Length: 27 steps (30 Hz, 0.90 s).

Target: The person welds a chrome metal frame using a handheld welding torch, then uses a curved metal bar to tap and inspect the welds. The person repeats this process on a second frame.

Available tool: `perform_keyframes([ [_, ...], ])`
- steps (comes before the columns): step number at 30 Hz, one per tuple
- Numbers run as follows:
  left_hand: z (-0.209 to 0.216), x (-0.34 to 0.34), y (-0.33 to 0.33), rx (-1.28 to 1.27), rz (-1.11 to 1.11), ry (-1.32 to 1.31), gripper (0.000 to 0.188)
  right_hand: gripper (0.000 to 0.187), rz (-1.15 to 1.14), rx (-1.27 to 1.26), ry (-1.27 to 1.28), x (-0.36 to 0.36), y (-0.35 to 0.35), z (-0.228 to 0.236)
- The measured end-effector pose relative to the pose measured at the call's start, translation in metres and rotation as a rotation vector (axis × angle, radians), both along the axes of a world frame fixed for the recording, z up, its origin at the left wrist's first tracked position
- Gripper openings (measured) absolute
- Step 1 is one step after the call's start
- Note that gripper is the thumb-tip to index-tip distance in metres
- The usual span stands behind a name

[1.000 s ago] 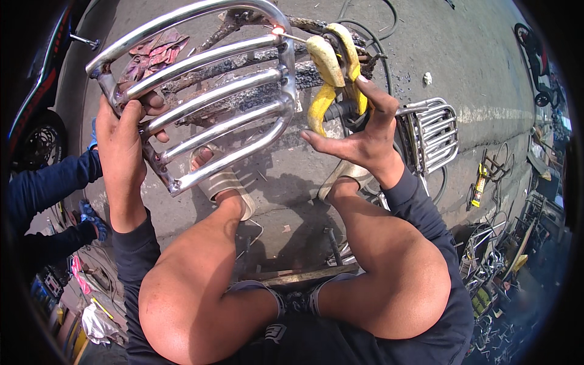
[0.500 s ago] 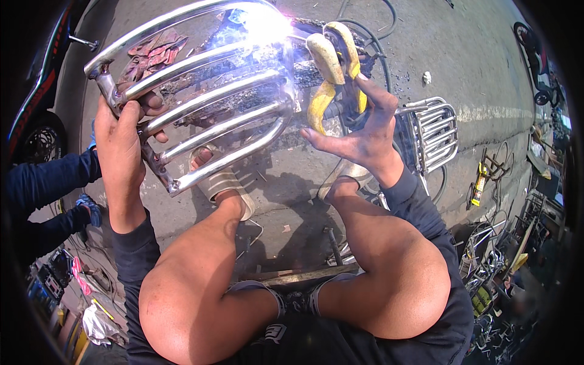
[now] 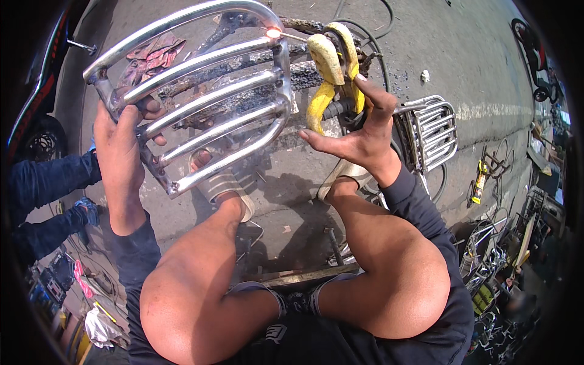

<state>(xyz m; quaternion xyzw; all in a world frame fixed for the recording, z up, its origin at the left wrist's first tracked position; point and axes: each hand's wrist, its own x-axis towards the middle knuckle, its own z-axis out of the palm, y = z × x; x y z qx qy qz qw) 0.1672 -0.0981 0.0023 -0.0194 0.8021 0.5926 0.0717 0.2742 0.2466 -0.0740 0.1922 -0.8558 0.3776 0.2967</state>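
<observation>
The shiny tubular rack (image 3: 210,95) is over charred timber (image 3: 306,76), its left end gripped by the left hand (image 3: 121,137). At its upper right, a red-hot weld spot (image 3: 274,33) glows by the tip of a welding rod (image 3: 295,37), held in a yellow electrode holder (image 3: 325,59) that the right hand (image 3: 368,137) clasps between thumb and fingers. A second rack (image 3: 439,131) sits farther right.

head cam — L fisheye | facing dn | knees (image 3: 401,286) nr, pavement (image 3: 474,67) beyond — wide FOV
</observation>
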Motion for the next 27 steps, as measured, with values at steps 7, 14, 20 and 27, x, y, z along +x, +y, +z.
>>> perform_keyframes([
  [7,-0.001,-0.001,-0.002,0.026,-0.028,0.002,0.033,0.107,0.0,0.006,-0.009,-0.001,-0.003,0.003],
  [14,0.0,-0.001,-0.002,0.017,-0.039,-0.003,0.032,0.106,0.009,-0.005,-0.008,-0.002,-0.003,-0.003],
  [20,0.002,-0.001,0.0,0.003,-0.025,-0.02,0.032,0.107,-0.004,-0.004,-0.023,-0.003,-0.002,-0.006],
  [27,0.001,-0.001,-0.001,-0.012,-0.016,-0.016,0.032,0.107,-0.025,0.018,-0.031,-0.002,-0.001,-0.007],
])
